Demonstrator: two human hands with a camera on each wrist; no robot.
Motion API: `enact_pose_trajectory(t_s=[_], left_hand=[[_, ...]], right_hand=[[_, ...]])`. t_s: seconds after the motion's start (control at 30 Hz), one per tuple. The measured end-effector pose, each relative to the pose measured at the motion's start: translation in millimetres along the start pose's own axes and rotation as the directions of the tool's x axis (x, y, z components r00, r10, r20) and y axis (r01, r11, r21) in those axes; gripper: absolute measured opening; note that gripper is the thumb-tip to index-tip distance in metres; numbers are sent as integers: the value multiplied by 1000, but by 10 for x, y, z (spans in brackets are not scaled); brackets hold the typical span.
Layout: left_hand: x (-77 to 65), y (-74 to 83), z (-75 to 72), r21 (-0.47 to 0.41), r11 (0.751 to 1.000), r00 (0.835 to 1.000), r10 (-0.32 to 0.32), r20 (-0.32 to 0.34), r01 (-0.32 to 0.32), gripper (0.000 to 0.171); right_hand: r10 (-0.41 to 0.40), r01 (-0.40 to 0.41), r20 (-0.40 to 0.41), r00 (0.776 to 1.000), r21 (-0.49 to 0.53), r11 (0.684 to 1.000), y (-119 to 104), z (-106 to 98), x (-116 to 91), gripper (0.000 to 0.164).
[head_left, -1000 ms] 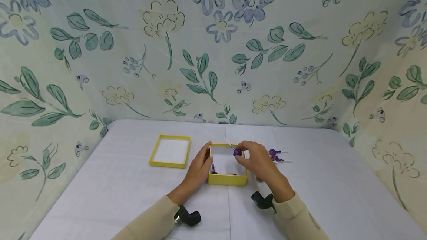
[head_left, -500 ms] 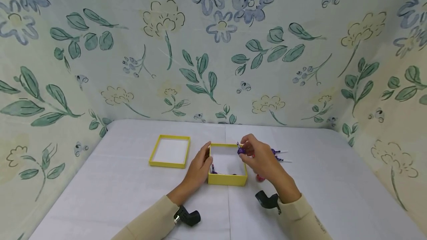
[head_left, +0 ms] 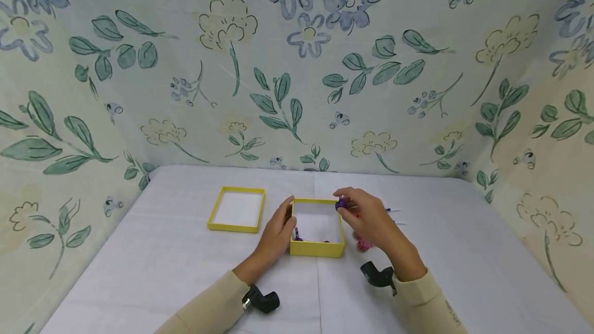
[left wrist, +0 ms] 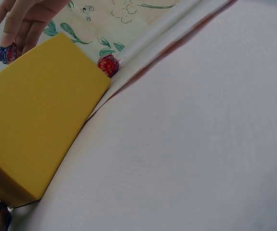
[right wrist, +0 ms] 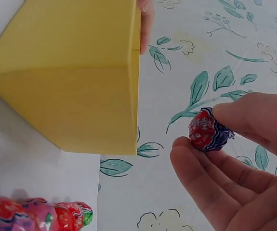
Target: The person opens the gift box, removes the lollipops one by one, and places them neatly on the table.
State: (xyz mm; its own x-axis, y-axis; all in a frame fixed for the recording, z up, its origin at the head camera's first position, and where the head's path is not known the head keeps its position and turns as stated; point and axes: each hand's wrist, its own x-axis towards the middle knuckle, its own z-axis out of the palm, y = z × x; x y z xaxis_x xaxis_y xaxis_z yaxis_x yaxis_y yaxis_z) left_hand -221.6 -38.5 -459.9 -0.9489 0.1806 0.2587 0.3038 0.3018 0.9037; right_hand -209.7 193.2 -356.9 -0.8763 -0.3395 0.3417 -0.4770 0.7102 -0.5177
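Observation:
The yellow box stands uncovered on the white table. My left hand grips its left wall, thumb at the rim and fingers outside. Between thumb and fingers, my right hand pinches a purple-and-red wrapped lollipop above the box's right rim; its stick is hidden from view. Inside the box, a dark-wrapped lollipop lies by the near left corner, and a bit of another wrapper shows along the near wall.
Left of the box lies its yellow-rimmed lid, white inside up. Several lollipops with red and pink wrappers lie right of the box, partly under my right hand. White sticks poke out beyond it. Floral cloth hangs behind the table.
My right hand has moved a little to the right with the lollipop, from over the box to its right rim, and the stick has turned out of sight. The left hand stays put.

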Motion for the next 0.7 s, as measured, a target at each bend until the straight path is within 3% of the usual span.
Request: enact_pose_trajectory(t_s=[0.17, 0.5, 0.7], left_hand=[[-14, 3, 7, -4, 1000, 1000, -13, 2, 13, 53], [-9, 8, -5, 2, 1000, 1000, 10, 3, -10, 52], [-2, -1, -3, 1, 1000, 1000, 6, 5, -6, 52]], right_hand=[[28, -29, -32, 999, -22, 999, 24, -77, -18, 29], [109, -111, -54, 993, -20, 994, 129, -222, -26, 38], [144, -147, -68, 987, -43, 988, 185, -321, -65, 35]])
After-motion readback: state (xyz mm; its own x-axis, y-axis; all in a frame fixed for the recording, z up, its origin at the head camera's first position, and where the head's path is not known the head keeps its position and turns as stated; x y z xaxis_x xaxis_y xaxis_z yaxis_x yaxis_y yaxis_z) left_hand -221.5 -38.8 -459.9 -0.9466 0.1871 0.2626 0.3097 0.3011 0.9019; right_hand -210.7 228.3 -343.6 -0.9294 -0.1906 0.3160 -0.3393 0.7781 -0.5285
